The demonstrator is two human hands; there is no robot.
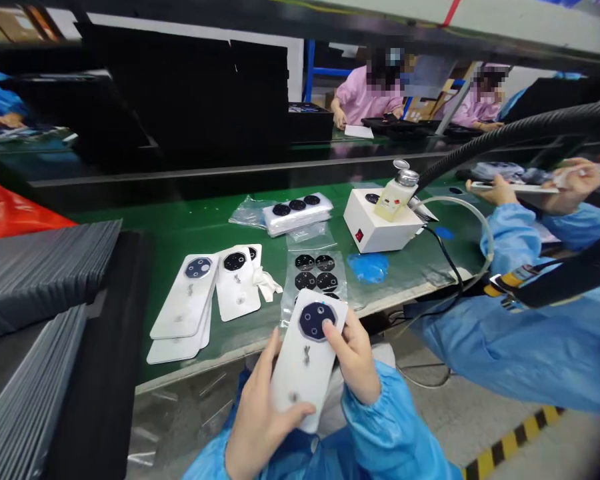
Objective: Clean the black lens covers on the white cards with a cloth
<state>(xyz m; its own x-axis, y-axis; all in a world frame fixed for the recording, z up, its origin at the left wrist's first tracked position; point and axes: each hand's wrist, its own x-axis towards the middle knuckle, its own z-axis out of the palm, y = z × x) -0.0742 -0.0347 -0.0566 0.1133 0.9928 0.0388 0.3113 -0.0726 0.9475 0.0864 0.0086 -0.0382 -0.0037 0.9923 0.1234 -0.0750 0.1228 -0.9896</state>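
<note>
Both my hands hold a white phone back cover (305,373) over the table's front edge. My left hand (260,407) wraps its lower left side, with the thumb across the bottom. My right hand (357,357) grips the upper right side, its thumb pressing on the round dark camera patch (314,322). Just behind the cover lies a clear sheet of round black stickers (305,262), partly hidden by it. To the left, more white covers (180,303) lie stacked, and others (237,293) overlap beside a crumpled white scrap (267,283).
A white box (375,227) with a red switch carries a pump bottle (397,193). Bagged black stickers (297,213) lie behind. Grey dividers (45,273) fill a black tray at left. A co-worker's blue sleeve (515,247) and a black hose (510,130) reach in at right.
</note>
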